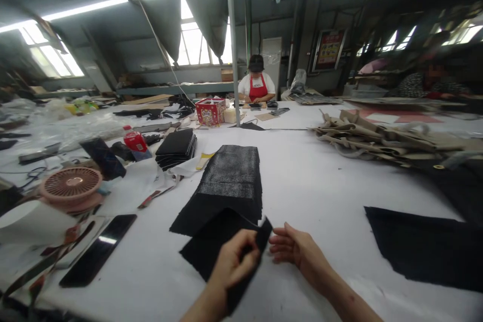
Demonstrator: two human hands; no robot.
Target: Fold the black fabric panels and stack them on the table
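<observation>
Gripped between the thumb and fingers of my left hand [238, 257] is a piece of black fabric [215, 234], its right edge raised and curled. Just right of that edge, my right hand [296, 249] is open, fingers stretched towards the cloth; whether the fingertips touch it I cannot tell. Beyond my hands lies a longer black fabric panel [234, 171] with a greyish, speckled upper part, partly covered by the held piece. Another black fabric piece [426, 249] lies flat at the right.
On the white table's left are a phone [98, 250], a pink fan [71, 186], a red-labelled bottle [136, 142] and a stack of black pieces [176, 146]. Brown fabric [370, 133] is heaped at right. A pole [233, 45] rises mid-table; a person in a red apron [258, 88] sits opposite.
</observation>
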